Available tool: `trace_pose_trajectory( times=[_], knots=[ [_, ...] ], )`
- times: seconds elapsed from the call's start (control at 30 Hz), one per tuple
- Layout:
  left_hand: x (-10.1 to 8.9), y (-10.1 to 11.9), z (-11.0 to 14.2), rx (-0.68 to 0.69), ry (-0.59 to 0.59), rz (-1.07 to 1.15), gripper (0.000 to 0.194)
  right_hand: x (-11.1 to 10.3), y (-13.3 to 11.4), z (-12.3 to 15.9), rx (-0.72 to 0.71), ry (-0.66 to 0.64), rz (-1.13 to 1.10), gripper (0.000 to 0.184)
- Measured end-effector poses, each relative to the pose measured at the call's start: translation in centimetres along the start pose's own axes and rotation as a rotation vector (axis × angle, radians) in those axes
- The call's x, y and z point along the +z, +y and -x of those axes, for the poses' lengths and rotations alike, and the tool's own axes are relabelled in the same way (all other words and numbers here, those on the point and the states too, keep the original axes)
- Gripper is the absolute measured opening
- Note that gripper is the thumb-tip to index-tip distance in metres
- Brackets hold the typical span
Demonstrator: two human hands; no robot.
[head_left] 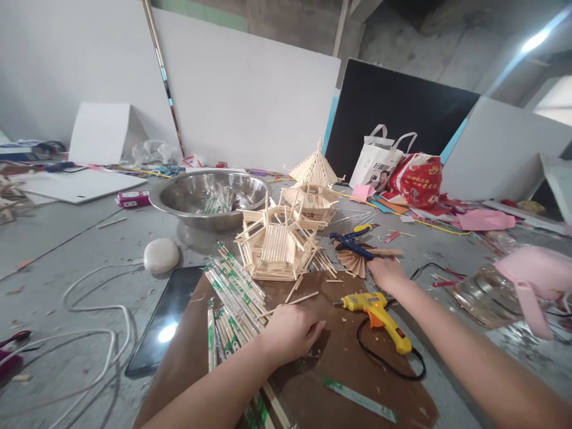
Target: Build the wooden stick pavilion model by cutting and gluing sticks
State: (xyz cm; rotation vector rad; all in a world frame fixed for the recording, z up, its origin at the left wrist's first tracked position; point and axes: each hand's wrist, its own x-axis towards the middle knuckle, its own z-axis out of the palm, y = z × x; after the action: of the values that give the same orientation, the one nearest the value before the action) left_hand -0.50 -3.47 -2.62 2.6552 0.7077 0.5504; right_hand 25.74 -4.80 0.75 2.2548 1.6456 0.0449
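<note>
My left hand [292,335] is curled above the brown board, its fingertips turned under, so what it holds, if anything, is hidden. A thin wooden stick [306,297] shows just beyond its knuckles. My right hand [386,275] reaches farther out, its fingers closed at the end of a blue-handled pair of pliers [351,243]. Beneath the pliers lies a pleated brown paper fan [351,261]. A yellow glue gun [379,316] rests between my arms. Wrapped chopsticks [235,298] lie beside my left hand. Ahead stands a small stick-built structure [279,244].
A roofed stick pavilion [313,179] stands behind. At the left are a metal basin [167,208] holding wrappers, a white rounded case [161,256], a phone [167,319] and a white cable [114,307]. A pink-lidded jug [487,292] and red bag [415,179] are at right.
</note>
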Motion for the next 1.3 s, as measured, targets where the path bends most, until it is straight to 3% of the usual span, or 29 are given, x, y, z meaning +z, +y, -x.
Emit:
trace_pose_trajectory(
  times=[0.2, 0.4, 0.57, 0.9, 1.13, 1.3],
  knots=[
    [0.0, 0.1, 0.0, -0.035, 0.013, 0.073, 0.035, 0.1, 0.2, 0.0, -0.016, -0.008, 0.02, 0.032],
    [-0.8, 0.6, -0.3, -0.062, -0.185, -0.123, 0.036, 0.1, 0.8, -0.1, -0.024, -0.021, 0.002, 0.021],
    [-1.1, 0.9, -0.4, -0.056, -0.219, -0.215, 0.036, -1.4, 0.5, 0.5, -0.102, 0.05, -0.09, 0.02],
    [-0.9, 0.8, -0.5, -0.06, -0.229, -0.227, 0.038, -3.5, -4.8, 0.0, -0.379, 0.093, -0.311, 0.015],
    [-0.9, 0.8, -0.4, -0.037, -0.214, -0.241, 0.038, -3.8, -7.7, -2.5, -0.332, 0.062, -0.323, 0.025],
    [-0.8, 0.7, -0.3, -0.019, -0.208, -0.258, 0.038, -3.4, -9.2, -3.6, -0.303, 0.067, -0.306, 0.021]
  ],
)
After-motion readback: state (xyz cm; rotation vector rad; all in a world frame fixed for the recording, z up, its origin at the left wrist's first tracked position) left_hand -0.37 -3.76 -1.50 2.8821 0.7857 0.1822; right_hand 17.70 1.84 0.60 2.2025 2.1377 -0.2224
